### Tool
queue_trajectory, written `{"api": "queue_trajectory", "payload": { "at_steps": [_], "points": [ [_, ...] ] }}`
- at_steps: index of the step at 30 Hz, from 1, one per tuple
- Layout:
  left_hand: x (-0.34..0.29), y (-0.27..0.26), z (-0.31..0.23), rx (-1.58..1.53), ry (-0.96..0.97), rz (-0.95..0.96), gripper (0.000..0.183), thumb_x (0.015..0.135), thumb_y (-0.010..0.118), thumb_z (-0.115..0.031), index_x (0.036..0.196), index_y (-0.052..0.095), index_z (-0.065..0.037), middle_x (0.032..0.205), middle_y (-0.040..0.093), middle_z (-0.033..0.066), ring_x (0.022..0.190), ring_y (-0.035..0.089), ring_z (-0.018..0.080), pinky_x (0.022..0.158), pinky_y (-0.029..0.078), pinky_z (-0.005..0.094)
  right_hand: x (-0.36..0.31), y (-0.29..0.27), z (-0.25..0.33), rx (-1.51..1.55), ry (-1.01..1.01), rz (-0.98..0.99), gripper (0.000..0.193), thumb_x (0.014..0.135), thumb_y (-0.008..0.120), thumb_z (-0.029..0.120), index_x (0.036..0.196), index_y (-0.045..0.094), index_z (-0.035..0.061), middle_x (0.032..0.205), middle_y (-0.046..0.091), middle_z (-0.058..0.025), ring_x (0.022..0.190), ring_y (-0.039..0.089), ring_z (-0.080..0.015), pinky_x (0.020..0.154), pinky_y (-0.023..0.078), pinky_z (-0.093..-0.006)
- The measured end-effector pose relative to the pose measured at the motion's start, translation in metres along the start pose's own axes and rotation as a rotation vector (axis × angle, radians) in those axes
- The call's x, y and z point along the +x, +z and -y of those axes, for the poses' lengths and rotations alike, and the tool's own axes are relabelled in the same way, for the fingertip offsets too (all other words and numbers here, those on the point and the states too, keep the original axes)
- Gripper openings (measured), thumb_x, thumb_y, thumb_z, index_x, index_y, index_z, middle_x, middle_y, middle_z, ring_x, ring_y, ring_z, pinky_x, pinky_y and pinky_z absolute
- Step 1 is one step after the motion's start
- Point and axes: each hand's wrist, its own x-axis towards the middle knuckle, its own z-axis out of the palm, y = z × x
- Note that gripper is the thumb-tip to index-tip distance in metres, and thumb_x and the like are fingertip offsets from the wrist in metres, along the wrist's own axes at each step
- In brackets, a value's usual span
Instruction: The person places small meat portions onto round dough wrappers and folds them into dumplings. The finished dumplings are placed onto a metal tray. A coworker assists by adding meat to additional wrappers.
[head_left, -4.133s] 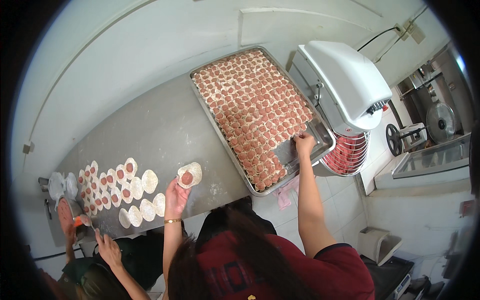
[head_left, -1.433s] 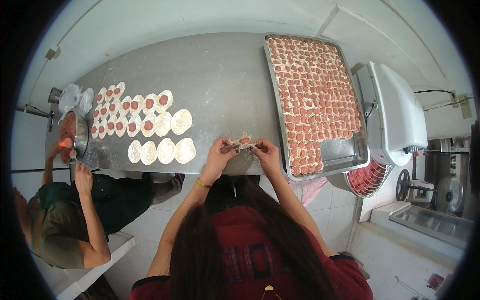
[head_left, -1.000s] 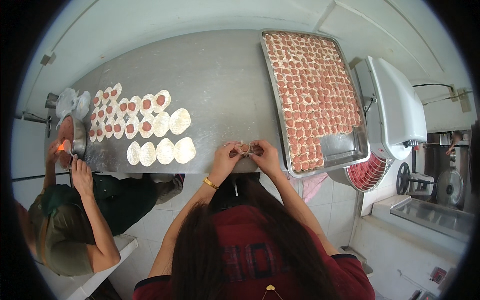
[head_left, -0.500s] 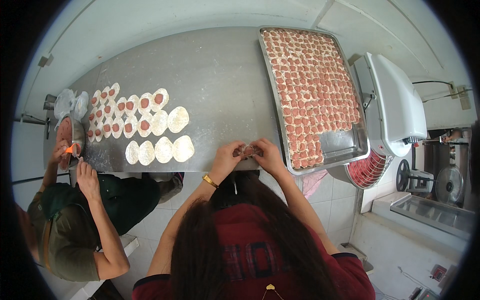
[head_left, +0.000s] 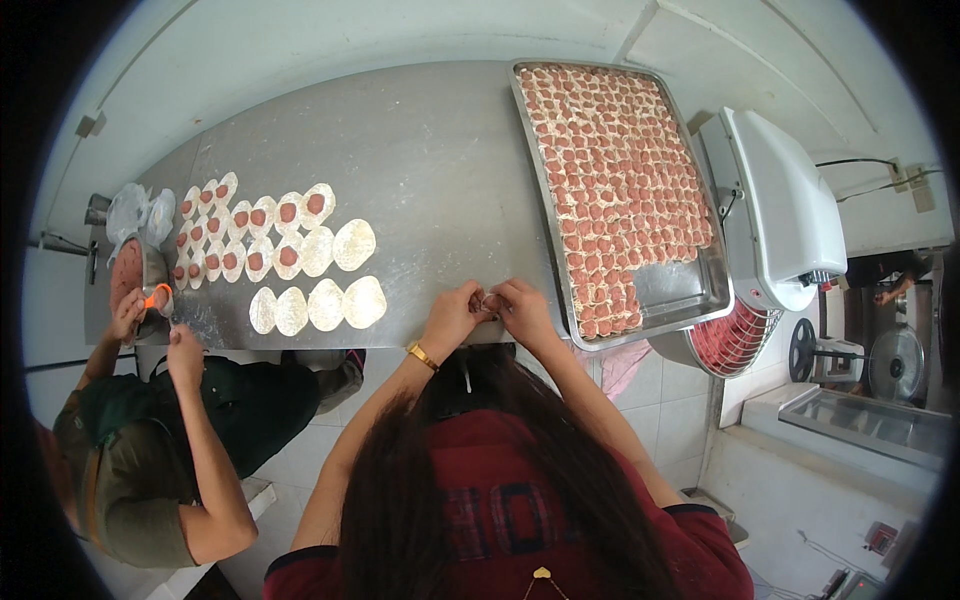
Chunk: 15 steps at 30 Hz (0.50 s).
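Close to the front edge of the steel table, my left hand (head_left: 456,314) and my right hand (head_left: 524,310) meet around a small meat-filled dumpling (head_left: 490,303). Fingertips of both hands pinch its wrapper, hiding most of it. Just right of my right hand lies a large metal tray (head_left: 672,292), packed with rows of open-topped dumplings (head_left: 610,180) showing pink filling. To my left, round dough wrappers (head_left: 326,304) are laid out in rows. Several of them carry a lump of pink meat (head_left: 289,256), while the nearest ones are plain.
At the table's left end a co-worker's hands (head_left: 185,355) hold an orange-handled tool (head_left: 157,297) by a metal bowl of meat filling (head_left: 127,270). Plastic bags (head_left: 128,210) lie behind the bowl. A white mixer (head_left: 785,210) with a meat-filled bowl (head_left: 722,340) stands beyond the tray.
My right hand has drawn slightly left, and its fingers have closed in over the dumpling. The co-worker's hand and orange-handled tool have shifted a little to the right.
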Motion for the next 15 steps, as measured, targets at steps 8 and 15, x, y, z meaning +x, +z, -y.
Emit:
{"api": "queue_trajectory", "payload": {
  "at_steps": [8, 15],
  "points": [
    [0.0, -0.01, 0.003, -0.067, 0.084, -0.002, 0.026, 0.067, 0.076, -0.009, 0.084, 0.057, -0.003, 0.071, 0.063, 0.0121, 0.069, 0.063, 0.0295, 0.062, 0.049, 0.0366, -0.002, -0.004, 0.009, -0.009, -0.028, -0.046, 0.017, 0.072, 0.057, -0.003, 0.086, 0.063, 0.0039, 0.082, 0.059, -0.0128, 0.079, 0.06, -0.0344, 0.068, 0.048, -0.0412],
    [-0.002, -0.01, 0.001, 0.052, 0.078, 0.035, 0.023, 0.07, 0.074, -0.01, 0.085, 0.058, -0.004, 0.072, 0.064, 0.0124, 0.069, 0.064, 0.0286, 0.062, 0.049, 0.0364, -0.003, -0.002, 0.009, 0.057, -0.021, -0.04, 0.019, 0.071, 0.059, -0.004, 0.09, 0.061, 0.0006, 0.086, 0.06, -0.0143, 0.083, 0.06, -0.0341, 0.071, 0.048, -0.0404]
  ]
}}
